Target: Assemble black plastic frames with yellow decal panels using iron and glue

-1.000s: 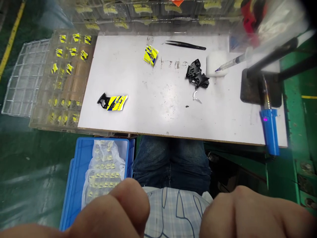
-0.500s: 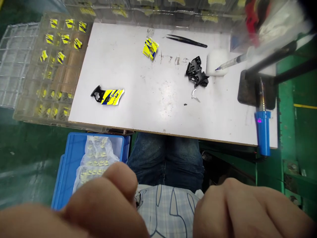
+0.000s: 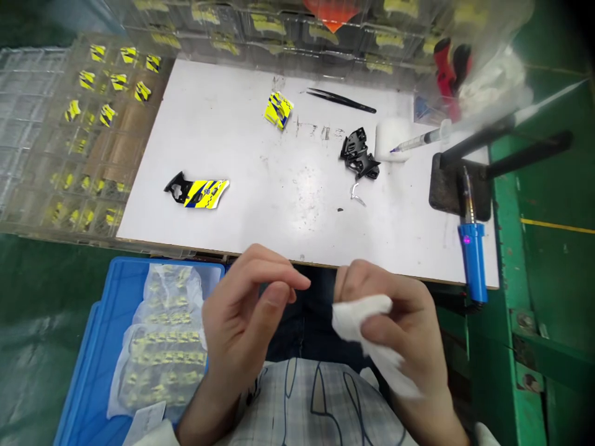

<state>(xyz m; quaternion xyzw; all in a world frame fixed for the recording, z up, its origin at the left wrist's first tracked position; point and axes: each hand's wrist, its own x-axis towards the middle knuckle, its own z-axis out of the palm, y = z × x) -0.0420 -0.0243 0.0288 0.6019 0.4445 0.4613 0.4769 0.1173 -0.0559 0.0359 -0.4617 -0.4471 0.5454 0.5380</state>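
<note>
Above my lap, in front of the table's near edge, are both my hands. My right hand [image 3: 411,310] is closed around a crumpled white tissue [image 3: 356,316], its loose end hanging below the thumb. My left hand [image 3: 242,310] faces it with fingers half bent, thumb a little apart, and nothing visible in it. Beyond the hands, on the white table [image 3: 260,214], a yellow-and-blue patterned part with a black end [image 3: 204,193] lies at left. A similar yellow piece [image 3: 279,110] rests further back. Black plastic parts [image 3: 359,155] sit to the right.
Black tweezers [image 3: 341,99] lie at the back. A syringe [image 3: 418,139] leans on a white block [image 3: 385,139]. At right, a blue-handled soldering iron [image 3: 473,260] rests on its stand [image 3: 458,192]. A compartment box [image 3: 83,136] and a blue crate [image 3: 214,267] stand left.
Both hands have moved up and forward from the bottom of the view, and the white tissue now shows in my right hand. The camera view has shifted slightly; the table items lie as before.
</note>
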